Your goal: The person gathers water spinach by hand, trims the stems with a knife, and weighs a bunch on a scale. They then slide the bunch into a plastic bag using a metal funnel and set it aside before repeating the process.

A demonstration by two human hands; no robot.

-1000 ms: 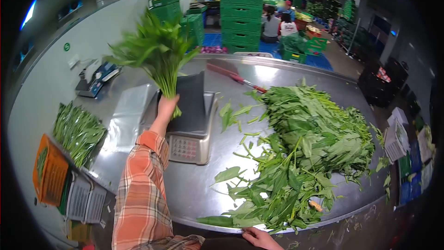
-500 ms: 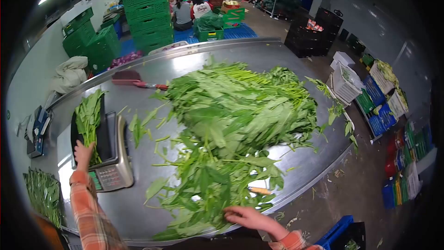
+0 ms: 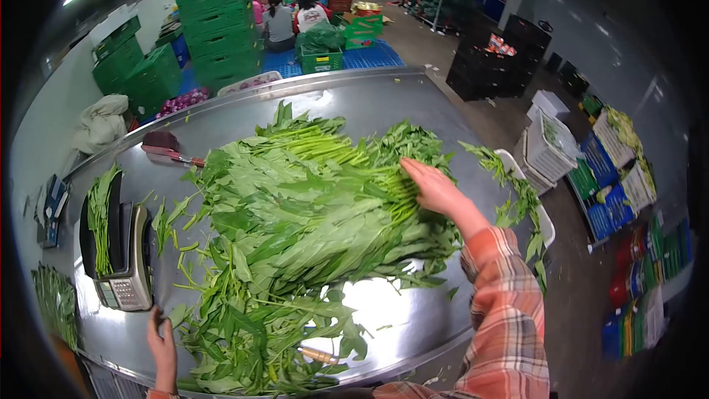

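At the near edge, at eight o'clock from the middle of the leafy pile [image 3: 317,214], the left hand [image 3: 162,343] is held with fingers loosely curled and thumb apart, holding nothing visible. At six o'clock, a wooden handle [image 3: 319,355] lies among loose leaves. The pile itself occupies the centre of the metal table [image 3: 402,100], its cut stems [image 3: 391,185] turned toward two o'clock. There the right hand [image 3: 437,188] rests on them, fingers extended and close together; its thumb is hidden, so whether it grips any stems cannot be told. At nine o'clock stands a scale [image 3: 131,290], a smaller bunch [image 3: 100,222] lying in its dark pan [image 3: 114,203]. Farther off, at ten o'clock, is a red-handled tool [image 3: 168,154]. Beyond the table, stacked green crates [image 3: 214,22] rise at eleven o'clock, and seated people [image 3: 279,26] appear near twelve.
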